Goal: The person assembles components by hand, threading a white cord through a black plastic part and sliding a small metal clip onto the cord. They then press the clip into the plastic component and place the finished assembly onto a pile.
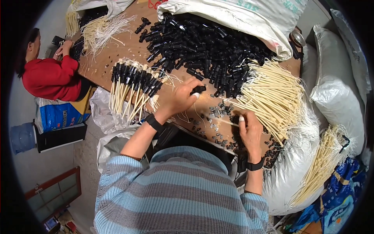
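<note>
Brown table (130, 46) heavily loaded. Beyond the hands, a broad heap of black fittings (202, 46) spills from the mouth of a white woven sack (269, 19), its near edge close to the left hand (185, 94). On the right, a fanned bundle of pale rods (272, 97) with white threads overlaps the heap's edge and crowds the space beside the right hand (251, 130). Small grey and black pieces (221, 110) lie strewn between the 2 hands and down to the table's near edge, cluttering the work spot. Left of the left hand: a row of joined rod-and-fitting pieces (134, 82), black ends away from the wearer, pale ends toward the near edge. Right of the table, bulging white sacks (335, 64); a 2nd rod bundle (317, 167) rests on a sack lower down. Far left, a co-worker in a red top (50, 80) sits at the same table, near more rods and threads. Held black fitting (199, 89): short, dark, roughly tubular, finer detail hidden by the fingers; located just above the table, at the near edge of the heap. Left thumb and fingers closed around it. Right thumb and fingers pinched on a single pale rod (229, 122), slim, straight, blurred, its visible end pointing left over the strewn pieces. Both thumbs carry white tip coverings.
</note>
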Available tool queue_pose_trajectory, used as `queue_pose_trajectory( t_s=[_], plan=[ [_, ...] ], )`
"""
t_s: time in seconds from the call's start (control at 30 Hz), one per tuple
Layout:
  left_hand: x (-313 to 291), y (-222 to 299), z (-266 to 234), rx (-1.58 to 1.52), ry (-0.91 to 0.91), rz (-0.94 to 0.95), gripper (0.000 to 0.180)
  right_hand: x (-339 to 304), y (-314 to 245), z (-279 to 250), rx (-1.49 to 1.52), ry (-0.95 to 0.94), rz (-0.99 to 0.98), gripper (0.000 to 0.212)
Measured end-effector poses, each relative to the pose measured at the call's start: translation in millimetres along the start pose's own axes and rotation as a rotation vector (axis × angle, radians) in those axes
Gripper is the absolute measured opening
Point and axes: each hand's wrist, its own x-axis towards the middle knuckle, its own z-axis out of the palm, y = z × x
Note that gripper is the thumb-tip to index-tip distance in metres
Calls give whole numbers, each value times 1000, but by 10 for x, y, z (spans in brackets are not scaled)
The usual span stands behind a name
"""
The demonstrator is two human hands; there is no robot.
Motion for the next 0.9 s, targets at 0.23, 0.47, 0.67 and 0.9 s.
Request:
queue_pose_trajectory(
  t_s=[0.23,0.47,0.67,0.9],
  plan=[
    [-124,19,114,-355,-113,-106,37,-110,158,9,-260,-133,-100,15],
    [-183,2,165,-642,-39,-335,41,-96,111,110,-245,-174,-169,11],
    [-226,-29,137,-648,-38,-283,45,-64,115,80,-209,-152,-168,12],
    [-203,5,157,-511,-88,-151,41,-53,-55,52,24,-73,-174,18]
  ],
)
